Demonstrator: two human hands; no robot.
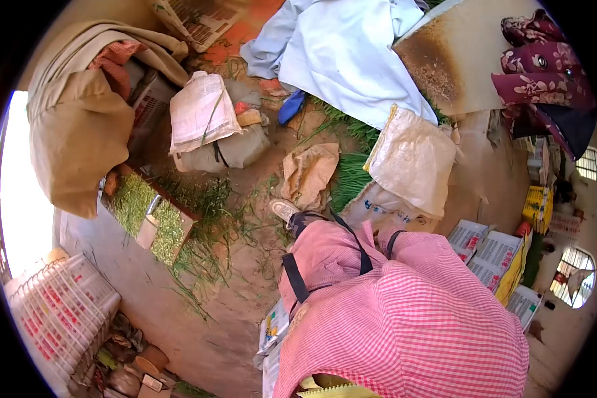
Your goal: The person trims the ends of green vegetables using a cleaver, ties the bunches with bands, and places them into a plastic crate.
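Neither of my hands shows; the pink checked garment (404, 312) I wear fills the lower middle, with black straps across it. One shoe (284, 209) stands on the floor ahead. Just beyond the garment lie a pale woven sack (414, 162) and long green stalks (349, 180). Left of the stalks is a crumpled brown sheet (309, 174). A shallow wooden tray (187, 233) of chopped greens (129, 199) is at left, with a blade-like tool (150, 222) lying across it.
Light blue cloth (351, 56) covers more greens at the top. A folded white sack (204, 111) lies left of centre. A white wire basket (63, 315) stands lower left. Printed cartons (494, 259) and a yellow crate (538, 207) are at right. Loose cuttings litter the floor (229, 338).
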